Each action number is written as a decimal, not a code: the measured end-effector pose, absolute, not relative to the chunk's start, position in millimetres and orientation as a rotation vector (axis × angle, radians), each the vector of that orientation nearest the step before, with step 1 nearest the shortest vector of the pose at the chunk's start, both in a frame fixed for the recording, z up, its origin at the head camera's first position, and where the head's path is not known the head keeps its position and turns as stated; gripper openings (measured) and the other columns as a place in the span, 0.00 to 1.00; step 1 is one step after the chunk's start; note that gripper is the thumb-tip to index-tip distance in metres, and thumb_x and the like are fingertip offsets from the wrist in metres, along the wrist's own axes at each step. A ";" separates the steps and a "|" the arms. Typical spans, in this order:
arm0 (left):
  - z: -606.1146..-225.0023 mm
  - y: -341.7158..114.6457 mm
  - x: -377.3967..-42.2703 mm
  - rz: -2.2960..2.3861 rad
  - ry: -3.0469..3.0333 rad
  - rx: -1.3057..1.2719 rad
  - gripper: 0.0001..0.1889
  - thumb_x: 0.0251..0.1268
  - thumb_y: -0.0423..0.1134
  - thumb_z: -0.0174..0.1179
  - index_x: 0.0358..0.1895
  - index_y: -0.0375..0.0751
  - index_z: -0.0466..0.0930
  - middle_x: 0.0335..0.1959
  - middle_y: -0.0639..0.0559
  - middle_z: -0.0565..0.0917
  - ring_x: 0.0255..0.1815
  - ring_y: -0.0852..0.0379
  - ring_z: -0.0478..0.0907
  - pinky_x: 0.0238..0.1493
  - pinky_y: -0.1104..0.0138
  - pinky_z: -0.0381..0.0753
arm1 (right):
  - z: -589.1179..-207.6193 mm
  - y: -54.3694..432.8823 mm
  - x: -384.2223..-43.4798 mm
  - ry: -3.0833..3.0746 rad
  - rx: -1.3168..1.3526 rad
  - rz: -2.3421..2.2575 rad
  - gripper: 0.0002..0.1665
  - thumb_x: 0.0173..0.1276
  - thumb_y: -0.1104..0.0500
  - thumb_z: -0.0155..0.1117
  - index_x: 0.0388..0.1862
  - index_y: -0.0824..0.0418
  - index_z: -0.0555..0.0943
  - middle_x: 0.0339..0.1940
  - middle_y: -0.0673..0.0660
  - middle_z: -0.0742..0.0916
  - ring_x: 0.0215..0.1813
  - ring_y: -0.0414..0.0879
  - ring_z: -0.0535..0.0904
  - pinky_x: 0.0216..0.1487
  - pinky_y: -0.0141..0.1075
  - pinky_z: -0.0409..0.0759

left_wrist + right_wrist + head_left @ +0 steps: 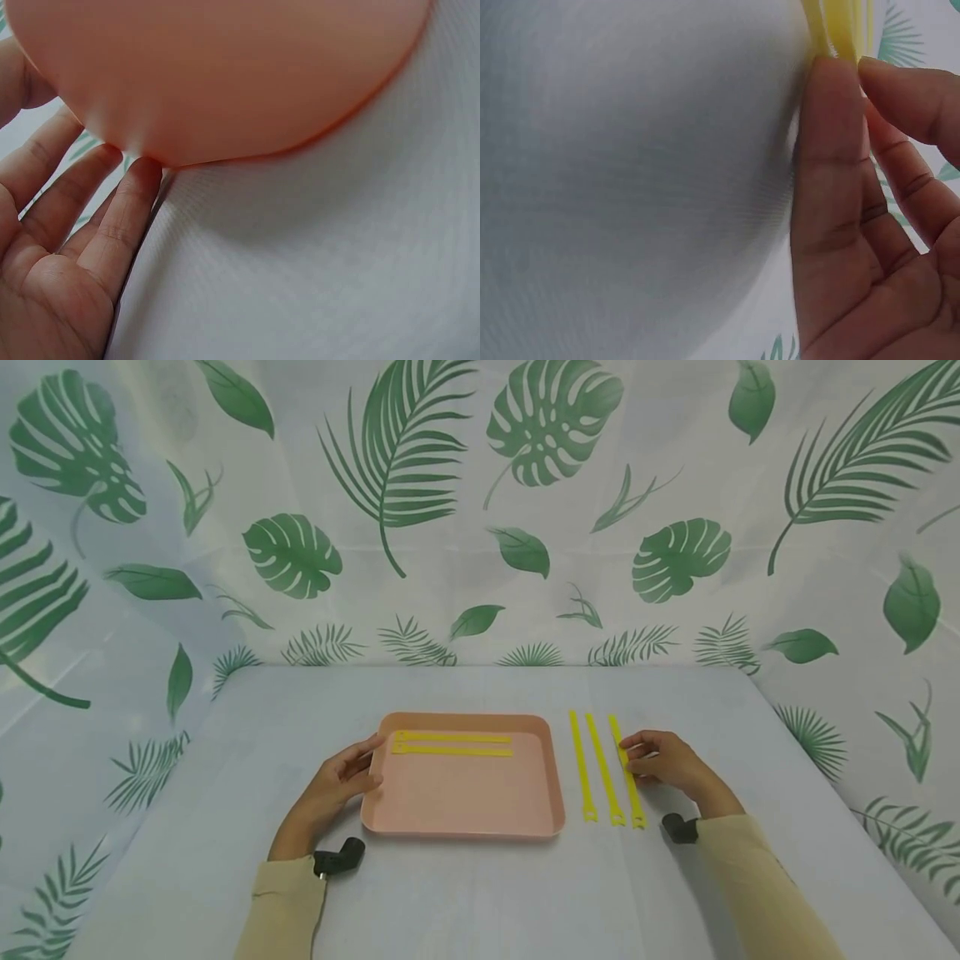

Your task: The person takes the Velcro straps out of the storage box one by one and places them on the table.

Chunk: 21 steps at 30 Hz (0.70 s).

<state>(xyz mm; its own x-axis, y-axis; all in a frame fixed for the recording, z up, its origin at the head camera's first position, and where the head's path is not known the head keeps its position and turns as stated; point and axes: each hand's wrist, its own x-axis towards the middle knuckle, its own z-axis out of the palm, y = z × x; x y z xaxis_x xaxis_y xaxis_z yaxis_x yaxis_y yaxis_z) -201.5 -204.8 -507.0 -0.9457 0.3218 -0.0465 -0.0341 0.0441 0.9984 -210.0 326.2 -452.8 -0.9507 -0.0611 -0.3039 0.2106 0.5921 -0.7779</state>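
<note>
A pink rectangular tray [465, 797] lies on the table, with two yellow cable straps [453, 751] side by side near its far edge. My left hand [330, 789] holds the tray's left rim, and in the left wrist view its fingertips [142, 176] touch the outer wall. Right of the tray, three more yellow straps lie lengthwise, their slotted ends towards me. My right hand [671, 768] pinches the rightmost yellow strap [617, 731] near its middle between thumb and fingers. In the right wrist view, that strap [840, 26] shows at the fingertips.
The left strap [581, 768] and middle strap [602, 768] lie between the tray and my right hand. White cloth covers the table [465, 902]. A leaf-patterned curtain [450, 593] stands behind and at both sides. Each wrist carries a small black camera [341, 857].
</note>
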 end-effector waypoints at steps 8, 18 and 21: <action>-504.8 -204.3 -201.6 1.957 2.085 0.270 0.38 0.75 0.28 0.65 0.84 0.30 0.60 0.86 0.33 0.58 0.85 0.34 0.58 0.69 0.77 0.74 | -447.5 326.1 -208.0 2.618 0.141 -1.136 0.22 0.72 0.68 0.70 0.63 0.75 0.80 0.47 0.64 0.84 0.40 0.49 0.82 0.39 0.38 0.87; -505.3 -204.8 -201.4 1.963 2.079 0.286 0.39 0.74 0.29 0.65 0.84 0.30 0.60 0.86 0.33 0.58 0.85 0.33 0.58 0.68 0.77 0.74 | -431.1 317.9 -207.6 2.796 0.027 -1.101 0.21 0.74 0.68 0.70 0.64 0.73 0.81 0.57 0.73 0.84 0.53 0.61 0.86 0.43 0.42 0.88; -505.0 -204.8 -201.1 1.963 2.080 0.290 0.38 0.74 0.28 0.64 0.84 0.29 0.60 0.86 0.33 0.58 0.85 0.33 0.58 0.68 0.77 0.74 | -427.0 312.3 -209.3 2.809 0.014 -1.117 0.22 0.74 0.67 0.70 0.64 0.72 0.81 0.59 0.72 0.85 0.54 0.61 0.85 0.45 0.41 0.87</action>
<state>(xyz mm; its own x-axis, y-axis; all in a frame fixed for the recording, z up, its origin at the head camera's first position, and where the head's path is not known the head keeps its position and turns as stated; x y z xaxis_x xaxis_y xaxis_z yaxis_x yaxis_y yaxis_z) -201.1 -204.8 -505.0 -0.9447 0.3231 -0.0555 -0.0366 0.0641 0.9973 -209.3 312.3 -427.0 -0.9929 -0.0351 -0.1137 0.0526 0.7277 -0.6839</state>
